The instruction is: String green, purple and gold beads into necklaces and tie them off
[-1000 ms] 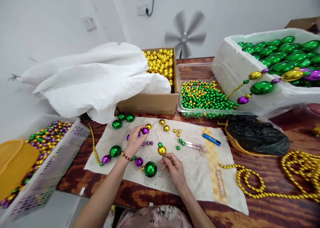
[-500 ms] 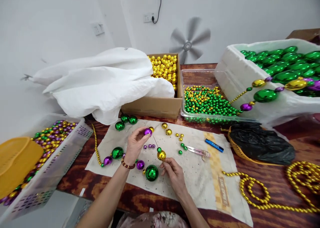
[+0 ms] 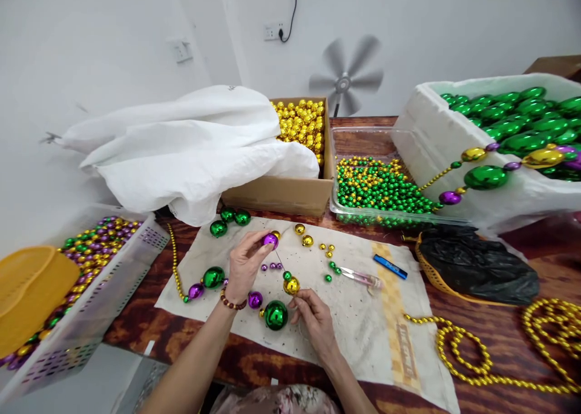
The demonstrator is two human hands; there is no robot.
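Observation:
My left hand [image 3: 244, 262] pinches a shiny purple bead [image 3: 270, 240], with a gold bead [image 3: 275, 235] just behind it. A thin taut string [image 3: 279, 260] runs from the purple bead down to a small green bead [image 3: 287, 276] and a larger gold bead [image 3: 291, 285]. At the lower edge of that gold bead, the fingers of my right hand [image 3: 316, 320] are pinched on the string. Beneath my left wrist lies the strand, with a big green bead [image 3: 276, 315] and another purple bead [image 3: 255, 299]. Loose purple beads [image 3: 272, 266] rest between the hands.
Snips [image 3: 361, 276] and a blue marker-like object [image 3: 390, 267] lie on the cloth [image 3: 349, 335]. Behind stand a cardboard box [image 3: 276, 195] of gold beads, a clear bin [image 3: 358, 211] and a foam box [image 3: 422, 108]. A bead-filled basket [image 3: 154, 232] is at left; a fan [image 3: 344, 84] spins.
The small green bead and larger gold bead have shifted slightly down and left along with my right fingertips. My left hand keeps its pinch on the purple bead. The view has shifted slightly.

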